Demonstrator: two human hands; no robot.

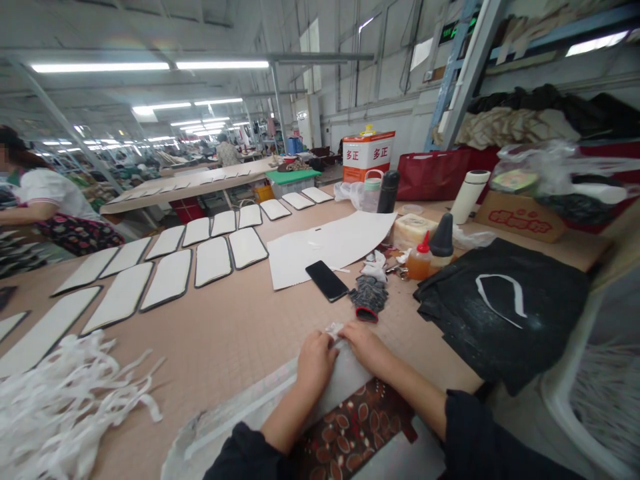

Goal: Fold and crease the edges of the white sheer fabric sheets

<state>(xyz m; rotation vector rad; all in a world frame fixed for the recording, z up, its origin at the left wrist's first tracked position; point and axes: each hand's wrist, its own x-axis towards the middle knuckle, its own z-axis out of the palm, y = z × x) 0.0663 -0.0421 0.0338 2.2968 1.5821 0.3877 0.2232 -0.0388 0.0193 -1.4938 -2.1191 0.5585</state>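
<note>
My left hand (pixel 316 360) and my right hand (pixel 366 345) rest side by side at the near edge of the tan worktable (pixel 225 333). Both are closed in a pinch on the top end of a long grey-white panel (pixel 345 377) that runs down toward my lap. A bit of white backing strip (pixel 333 328) sticks up between my fingertips. A patterned brown cloth (pixel 357 427) lies over my lap under the panel.
A pile of peeled white strips (pixel 70 393) lies at the left. Rows of white panels (pixel 167 277) cover the table. Ahead are a phone (pixel 327 280), a grey glove (pixel 370 297), glue bottles (pixel 431 250), a black cloth (pixel 505 300). A person (pixel 45 207) works at far left.
</note>
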